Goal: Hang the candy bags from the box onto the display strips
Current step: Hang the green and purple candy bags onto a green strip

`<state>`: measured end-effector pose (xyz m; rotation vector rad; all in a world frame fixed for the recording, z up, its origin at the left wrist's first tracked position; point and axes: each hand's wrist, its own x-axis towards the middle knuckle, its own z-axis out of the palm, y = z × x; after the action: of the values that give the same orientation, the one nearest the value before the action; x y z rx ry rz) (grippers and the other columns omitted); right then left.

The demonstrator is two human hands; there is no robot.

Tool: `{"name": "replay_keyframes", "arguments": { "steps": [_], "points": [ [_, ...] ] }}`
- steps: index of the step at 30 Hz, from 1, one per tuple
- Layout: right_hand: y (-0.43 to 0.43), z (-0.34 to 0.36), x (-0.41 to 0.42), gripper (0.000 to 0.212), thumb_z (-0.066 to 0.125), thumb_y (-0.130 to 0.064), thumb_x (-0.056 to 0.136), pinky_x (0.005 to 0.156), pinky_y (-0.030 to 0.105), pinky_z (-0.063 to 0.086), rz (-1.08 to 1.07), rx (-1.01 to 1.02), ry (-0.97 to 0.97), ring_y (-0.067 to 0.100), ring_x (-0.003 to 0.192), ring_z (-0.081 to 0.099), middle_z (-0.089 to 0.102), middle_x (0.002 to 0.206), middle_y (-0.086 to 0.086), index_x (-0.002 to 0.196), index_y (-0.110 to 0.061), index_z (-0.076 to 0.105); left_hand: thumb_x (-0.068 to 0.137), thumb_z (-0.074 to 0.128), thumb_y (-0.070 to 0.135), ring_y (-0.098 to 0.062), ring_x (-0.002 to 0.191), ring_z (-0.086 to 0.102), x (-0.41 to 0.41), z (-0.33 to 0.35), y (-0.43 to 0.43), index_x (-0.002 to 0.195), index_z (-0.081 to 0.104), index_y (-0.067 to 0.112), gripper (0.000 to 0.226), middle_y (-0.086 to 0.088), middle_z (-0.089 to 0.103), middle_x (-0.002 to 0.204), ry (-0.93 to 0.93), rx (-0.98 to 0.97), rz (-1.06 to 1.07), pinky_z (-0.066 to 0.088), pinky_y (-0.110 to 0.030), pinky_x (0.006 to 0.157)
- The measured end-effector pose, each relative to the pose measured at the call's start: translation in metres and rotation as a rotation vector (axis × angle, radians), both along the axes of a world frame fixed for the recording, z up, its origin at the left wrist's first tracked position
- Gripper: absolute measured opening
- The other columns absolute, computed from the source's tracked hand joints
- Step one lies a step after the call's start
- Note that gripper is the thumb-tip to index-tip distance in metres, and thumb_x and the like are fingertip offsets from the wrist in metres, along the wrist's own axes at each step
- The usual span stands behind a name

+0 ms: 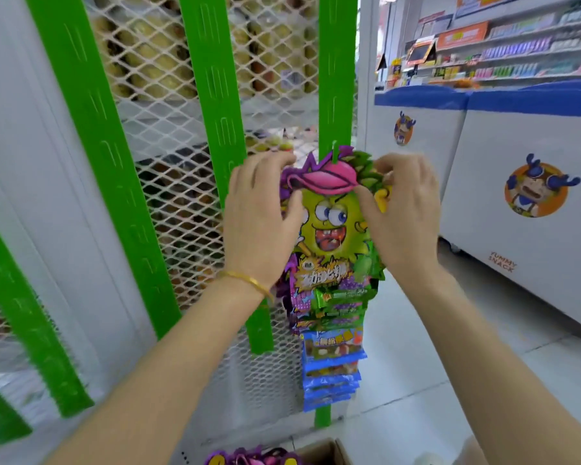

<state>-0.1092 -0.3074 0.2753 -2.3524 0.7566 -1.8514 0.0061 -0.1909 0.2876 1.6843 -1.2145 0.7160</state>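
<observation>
Hands: two, left hand (255, 213) and right hand (405, 209), each pinching one upper side of the candy bag (329, 223).
Candy bag: one held, top at a hook of the right display strip (336, 78).
Display strips: five green.
Hung bags (331, 350): stacked below, number unclear.
Box (322, 453): one, bottom edge.

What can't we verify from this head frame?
- Hook through the candy bag: head view, blurred.
- Bag edges: covered by left hand and right hand.
- Box: cut off by bottom edge.
- Bags lower on the strip: overlapped by the top bag.
</observation>
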Motion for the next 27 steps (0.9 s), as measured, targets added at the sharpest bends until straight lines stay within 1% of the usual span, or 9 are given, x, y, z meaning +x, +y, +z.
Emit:
{"name": "replay_keyframes", "arguments": {
  "steps": [2, 3, 5, 8, 12, 15, 18, 22, 27],
  "points": [
    [0.028, -0.042, -0.003, 0.020, 0.063, -0.012, 0.082, 0.069, 0.024, 0.038, 0.202, 0.146, 0.008, 0.013, 0.078, 0.050, 0.050, 0.091, -0.005, 0.098, -0.015, 0.052, 0.086, 0.058, 0.015, -0.011, 0.109, 0.046, -0.005, -0.042, 0.028, 0.117, 0.055, 0.014, 0.031, 0.005, 0.053, 0.111, 0.042, -0.002, -0.049, 0.033, -0.019, 0.096],
    [0.043, -0.070, -0.002, 0.021, 0.063, -0.009, 0.083, 0.066, 0.023, 0.040, 0.325, 0.278, 0.094, 0.010, 0.073, 0.049, 0.050, 0.087, -0.008, 0.096, -0.019, 0.051, 0.085, 0.058, 0.013, -0.011, 0.106, 0.047, -0.005, -0.071, 0.045, 0.114, 0.057, 0.013, 0.029, 0.006, 0.052, 0.108, 0.088, 0.049, -0.070, 0.035, -0.021, 0.094],
    [0.065, -0.134, 0.003, 0.020, 0.063, -0.007, 0.084, 0.069, 0.027, 0.045, 0.505, 0.519, 0.412, 0.011, 0.072, 0.052, 0.057, 0.086, -0.005, 0.096, -0.019, 0.053, 0.081, 0.057, 0.010, -0.011, 0.101, 0.048, 0.002, -0.134, 0.075, 0.109, 0.059, 0.012, 0.028, 0.003, 0.054, 0.104, 0.175, 0.206, -0.077, 0.036, -0.022, 0.092],
    [0.089, -0.223, 0.009, 0.017, 0.062, -0.010, 0.086, 0.075, 0.027, 0.043, 0.629, 0.776, 0.886, 0.016, 0.079, 0.055, 0.065, 0.098, 0.011, 0.103, -0.007, 0.060, 0.081, 0.057, 0.006, -0.011, 0.097, 0.049, 0.016, -0.225, 0.126, 0.106, 0.061, 0.015, 0.027, 0.004, 0.053, 0.102, 0.397, 0.452, -0.040, 0.043, -0.032, 0.087],
    [0.112, -0.291, 0.021, 0.025, 0.063, -0.018, 0.087, 0.068, 0.020, 0.038, 0.674, 0.797, 1.227, 0.018, 0.087, 0.052, 0.061, 0.098, 0.011, 0.108, -0.003, 0.059, 0.084, 0.057, 0.007, -0.021, 0.098, 0.055, 0.034, -0.285, 0.169, 0.106, 0.061, 0.012, 0.023, -0.006, 0.058, 0.103, 0.575, 0.651, 0.070, 0.044, -0.035, 0.085],
    [0.112, -0.321, 0.024, 0.037, 0.063, -0.021, 0.086, 0.086, 0.031, 0.044, 0.549, 0.683, 1.429, 0.029, 0.106, 0.054, 0.055, 0.109, 0.010, 0.120, -0.011, 0.054, 0.084, 0.058, 0.003, -0.016, 0.091, 0.054, 0.039, -0.291, 0.171, 0.106, 0.062, 0.008, 0.023, -0.011, 0.060, 0.103, 0.634, 0.718, 0.083, 0.037, -0.022, 0.083],
    [0.106, -0.338, 0.017, 0.048, 0.066, -0.026, 0.084, 0.089, 0.040, 0.047, 0.465, 0.551, 1.624, 0.033, 0.114, 0.048, 0.046, 0.124, 0.011, 0.129, -0.023, 0.049, 0.086, 0.057, 0.006, -0.015, 0.093, 0.054, 0.033, -0.293, 0.169, 0.104, 0.063, 0.008, 0.019, -0.007, 0.060, 0.100, 0.629, 0.730, 0.055, 0.035, -0.021, 0.082],
    [0.105, -0.343, 0.014, 0.038, 0.069, -0.030, 0.079, 0.086, 0.035, 0.040, 0.446, 0.470, 1.617, 0.029, 0.115, 0.042, 0.046, 0.116, 0.007, 0.114, -0.024, 0.055, 0.088, 0.057, 0.010, -0.008, 0.093, 0.050, 0.024, -0.298, 0.172, 0.104, 0.063, 0.014, 0.018, 0.006, 0.050, 0.099, 0.625, 0.765, 0.005, 0.034, -0.015, 0.083],
    [0.099, -0.321, 0.018, 0.023, 0.070, -0.041, 0.076, 0.088, 0.035, 0.035, 0.488, 0.391, 1.451, 0.022, 0.112, 0.036, 0.044, 0.113, -0.001, 0.095, -0.028, 0.066, 0.087, 0.061, 0.020, -0.011, 0.098, 0.052, 0.012, -0.304, 0.164, 0.109, 0.062, 0.017, 0.023, 0.007, 0.051, 0.100, 0.715, 0.854, -0.124, 0.043, -0.024, 0.087]
  ]
}}
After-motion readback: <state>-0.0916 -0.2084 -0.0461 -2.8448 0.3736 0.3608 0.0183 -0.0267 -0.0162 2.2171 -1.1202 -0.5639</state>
